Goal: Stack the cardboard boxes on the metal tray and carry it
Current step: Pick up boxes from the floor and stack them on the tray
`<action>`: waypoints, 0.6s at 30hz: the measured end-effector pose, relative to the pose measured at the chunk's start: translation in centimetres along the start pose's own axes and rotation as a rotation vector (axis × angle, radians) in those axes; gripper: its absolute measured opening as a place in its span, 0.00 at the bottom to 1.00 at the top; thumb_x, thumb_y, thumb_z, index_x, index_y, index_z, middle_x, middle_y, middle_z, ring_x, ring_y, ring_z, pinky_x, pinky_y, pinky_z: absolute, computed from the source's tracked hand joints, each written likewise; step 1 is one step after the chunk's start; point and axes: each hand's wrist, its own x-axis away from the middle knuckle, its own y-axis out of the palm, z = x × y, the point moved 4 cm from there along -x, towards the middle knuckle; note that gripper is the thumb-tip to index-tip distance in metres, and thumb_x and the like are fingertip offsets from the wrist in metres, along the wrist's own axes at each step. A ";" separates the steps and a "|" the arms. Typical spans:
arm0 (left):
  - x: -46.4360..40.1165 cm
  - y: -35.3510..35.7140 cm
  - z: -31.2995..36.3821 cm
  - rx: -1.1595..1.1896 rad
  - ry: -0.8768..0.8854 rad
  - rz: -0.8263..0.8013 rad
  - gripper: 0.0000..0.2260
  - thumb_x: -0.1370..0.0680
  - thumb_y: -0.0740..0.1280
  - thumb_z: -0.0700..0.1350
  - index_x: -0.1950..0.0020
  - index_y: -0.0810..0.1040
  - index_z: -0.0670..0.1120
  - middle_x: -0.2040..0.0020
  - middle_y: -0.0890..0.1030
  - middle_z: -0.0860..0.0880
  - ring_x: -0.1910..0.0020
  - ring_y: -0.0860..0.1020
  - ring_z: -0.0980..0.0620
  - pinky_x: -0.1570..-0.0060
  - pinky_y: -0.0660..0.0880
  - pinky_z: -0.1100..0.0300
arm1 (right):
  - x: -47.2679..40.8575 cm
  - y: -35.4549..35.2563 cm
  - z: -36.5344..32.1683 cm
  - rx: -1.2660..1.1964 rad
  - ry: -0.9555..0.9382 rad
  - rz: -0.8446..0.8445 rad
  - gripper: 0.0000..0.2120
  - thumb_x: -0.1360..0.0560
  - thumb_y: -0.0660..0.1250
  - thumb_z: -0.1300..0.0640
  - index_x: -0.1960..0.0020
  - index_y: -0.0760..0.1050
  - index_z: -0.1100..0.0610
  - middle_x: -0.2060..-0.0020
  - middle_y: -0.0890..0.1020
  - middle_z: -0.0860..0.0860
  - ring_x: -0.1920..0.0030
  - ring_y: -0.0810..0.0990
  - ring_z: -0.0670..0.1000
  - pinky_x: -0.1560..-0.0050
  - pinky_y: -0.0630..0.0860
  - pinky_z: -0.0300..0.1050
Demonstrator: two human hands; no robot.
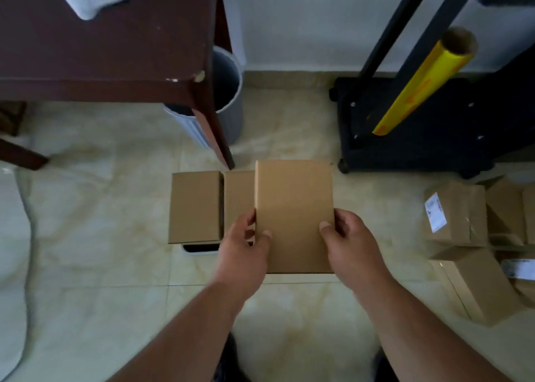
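A plain cardboard box (293,207) is held above the floor between both hands. My left hand (244,254) grips its left edge, thumb on top. My right hand (351,245) grips its right edge, thumb on top as well. Below and to the left, two more cardboard boxes sit side by side: one (195,206) at the left and one (238,196) partly covered by the held box. Only a corner of the metal tray (199,249) shows beneath them, at the near left.
A dark wooden table (101,48) stands at the back left, its leg (214,132) just behind the boxes. A grey bin (228,100) stands under it. A black cart (419,129) with a yellow film roll (419,83) is at the back right. More boxes (463,236) lie at the right.
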 end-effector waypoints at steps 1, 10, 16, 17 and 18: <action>-0.1 -1.5 0.0 -0.002 -0.002 0.007 0.20 0.17 0.67 0.50 0.25 0.72 0.61 0.36 0.79 0.57 0.38 0.79 0.55 0.35 0.78 0.49 | 0.3 1.2 -0.8 0.008 0.000 -0.012 0.19 0.17 0.62 0.47 0.27 0.72 0.48 0.39 0.81 0.43 0.44 0.80 0.46 0.49 0.75 0.43; -2.2 -10.3 -1.2 0.049 -0.038 0.075 0.20 0.16 0.66 0.47 0.24 0.72 0.59 0.38 0.81 0.57 0.45 0.79 0.62 0.55 0.73 0.67 | 0.8 9.2 -6.0 -0.002 0.022 -0.104 0.19 0.16 0.62 0.48 0.27 0.71 0.48 0.40 0.79 0.43 0.48 0.78 0.46 0.50 0.73 0.43; -5.5 -14.8 -2.5 0.072 -0.055 0.123 0.20 0.16 0.66 0.45 0.24 0.74 0.55 0.40 0.83 0.57 0.44 0.80 0.61 0.55 0.73 0.68 | -0.5 14.0 -8.6 0.030 -0.011 -0.180 0.17 0.17 0.63 0.48 0.29 0.74 0.47 0.41 0.80 0.43 0.47 0.80 0.47 0.46 0.77 0.45; -6.4 -15.6 -2.8 0.060 -0.052 0.134 0.20 0.16 0.66 0.45 0.25 0.74 0.54 0.38 0.83 0.56 0.42 0.81 0.59 0.54 0.73 0.67 | -0.8 14.8 -9.0 0.028 -0.011 -0.192 0.17 0.17 0.64 0.48 0.29 0.75 0.47 0.41 0.81 0.44 0.45 0.80 0.48 0.43 0.78 0.47; -7.1 -16.3 -3.0 0.054 -0.052 0.149 0.19 0.17 0.67 0.45 0.25 0.74 0.54 0.36 0.83 0.56 0.40 0.81 0.57 0.53 0.73 0.67 | -1.2 15.6 -9.3 0.022 -0.006 -0.205 0.17 0.17 0.64 0.49 0.29 0.75 0.47 0.42 0.82 0.44 0.45 0.81 0.49 0.42 0.78 0.47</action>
